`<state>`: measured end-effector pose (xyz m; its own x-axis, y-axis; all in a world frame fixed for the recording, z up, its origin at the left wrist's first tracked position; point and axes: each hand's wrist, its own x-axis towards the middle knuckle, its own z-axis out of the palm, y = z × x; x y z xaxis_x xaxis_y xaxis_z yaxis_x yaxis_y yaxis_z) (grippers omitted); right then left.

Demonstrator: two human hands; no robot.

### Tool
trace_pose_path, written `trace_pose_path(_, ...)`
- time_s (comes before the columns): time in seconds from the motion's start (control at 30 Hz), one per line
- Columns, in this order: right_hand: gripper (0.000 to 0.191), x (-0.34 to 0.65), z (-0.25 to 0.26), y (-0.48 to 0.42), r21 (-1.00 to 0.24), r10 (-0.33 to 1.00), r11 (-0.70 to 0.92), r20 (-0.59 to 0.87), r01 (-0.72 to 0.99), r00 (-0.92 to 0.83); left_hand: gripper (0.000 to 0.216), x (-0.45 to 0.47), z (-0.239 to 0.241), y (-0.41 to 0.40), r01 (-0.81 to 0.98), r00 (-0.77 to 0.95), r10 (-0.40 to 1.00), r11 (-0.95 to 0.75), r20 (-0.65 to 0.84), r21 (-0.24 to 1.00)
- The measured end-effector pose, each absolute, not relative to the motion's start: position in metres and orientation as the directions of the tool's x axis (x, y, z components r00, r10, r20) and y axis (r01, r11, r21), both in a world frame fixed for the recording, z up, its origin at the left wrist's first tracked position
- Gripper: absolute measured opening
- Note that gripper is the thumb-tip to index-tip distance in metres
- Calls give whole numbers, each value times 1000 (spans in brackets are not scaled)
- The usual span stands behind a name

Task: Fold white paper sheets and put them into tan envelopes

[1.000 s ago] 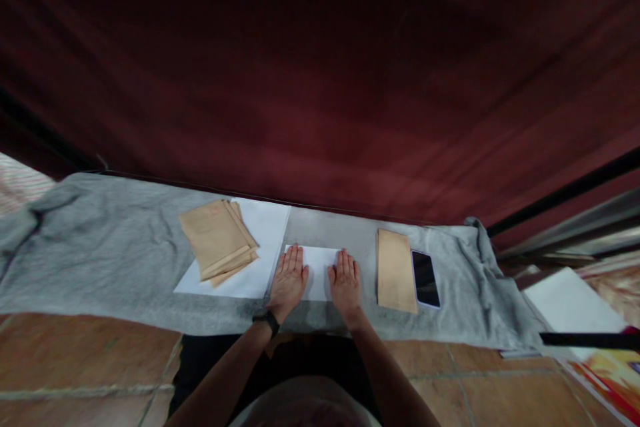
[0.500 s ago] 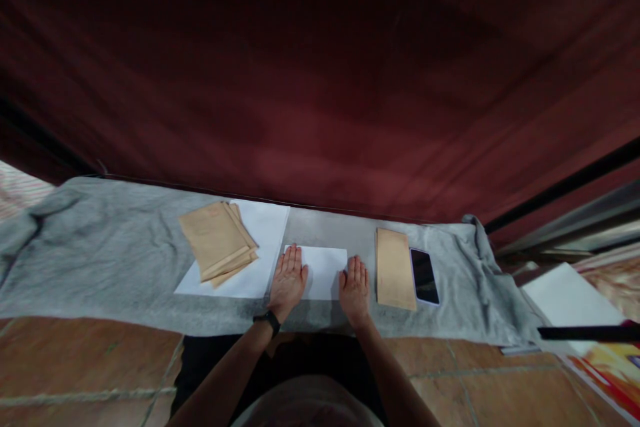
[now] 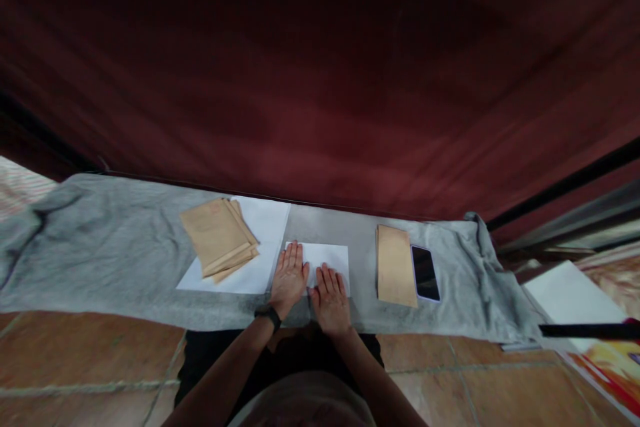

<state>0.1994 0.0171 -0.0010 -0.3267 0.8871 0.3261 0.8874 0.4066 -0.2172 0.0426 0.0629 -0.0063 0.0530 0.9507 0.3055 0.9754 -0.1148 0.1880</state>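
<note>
We're likely smoothing white rectangular paper [image 3: 327, 253]; left hand [image 3: 289, 280], right hand [image 3: 331, 303] flat on it, fingers barely spread; next needs even pressure.

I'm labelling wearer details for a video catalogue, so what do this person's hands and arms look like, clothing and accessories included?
The left hand is ungloved, with a black band, perhaps a watch, behind it. The right hand is ungloved, with no band showing. Neither forearm shows a sleeve.

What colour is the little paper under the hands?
The little paper is white; the head view shows it.
</note>
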Motion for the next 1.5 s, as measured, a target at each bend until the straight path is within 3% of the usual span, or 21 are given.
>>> trace_pose_path(0.23,52,206,0,18,-195,901,372,311,908,-303,60,45,6,60,972,75,949,-138,306,190)
trace_pose_path(0.57,54,206,0,17,-191,904,389,265,901,-334,58,54,11,13,897,369,899,-411,235,164)
trace_pose_path(0.77,53,206,1,17,-204,908,382,263,901,-326,60,48,14,5,884,410,885,-445,219,143)
trace_pose_path(1.03,54,218,-3,15,-177,901,357,324,917,-289,62,39,13,-2,905,363,902,-402,235,143)
trace_pose_path(1.5,58,244,-13,7,-165,900,268,394,949,-185,70,41,-2,-13,971,129,955,-176,267,160)
